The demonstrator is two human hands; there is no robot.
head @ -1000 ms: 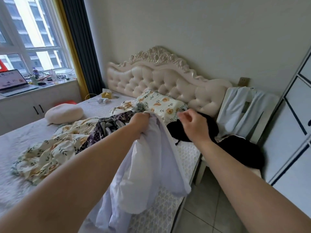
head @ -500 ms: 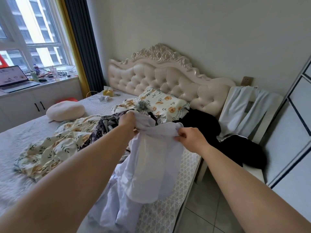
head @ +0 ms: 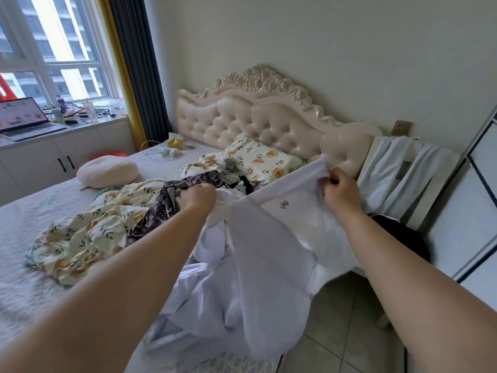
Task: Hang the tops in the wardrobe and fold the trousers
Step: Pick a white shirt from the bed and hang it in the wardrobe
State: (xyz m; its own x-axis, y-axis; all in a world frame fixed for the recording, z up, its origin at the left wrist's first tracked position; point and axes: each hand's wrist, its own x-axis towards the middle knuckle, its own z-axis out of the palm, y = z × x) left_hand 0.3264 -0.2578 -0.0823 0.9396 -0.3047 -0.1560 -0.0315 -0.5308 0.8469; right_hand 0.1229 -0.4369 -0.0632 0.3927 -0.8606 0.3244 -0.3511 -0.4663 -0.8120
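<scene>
I have both hands on the white top [head: 269, 238], stretched between them above the near edge of the bed [head: 32, 211]. My left hand [head: 199, 197] is clenched round a bunched fold at the top's 10 o'clock end. My right hand [head: 340, 192] pinches its raised edge at 2 o'clock, thumb and fingers curled on the cloth. A small round logo [head: 284, 204] shows just below the taut edge, nearer my right hand. The rest of the top hangs in loose folds toward 6 o'clock, down onto the mattress edge. At 9 o'clock of my left hand, a dark patterned garment [head: 166, 208] lies on a floral duvet [head: 88, 230]. At 3 o'clock of my right hand, a chair [head: 430, 195] carries a pale garment [head: 390, 168] over its back and a black garment [head: 403, 232] on its seat. The wardrobe [head: 462, 224] stands just beyond.
</scene>
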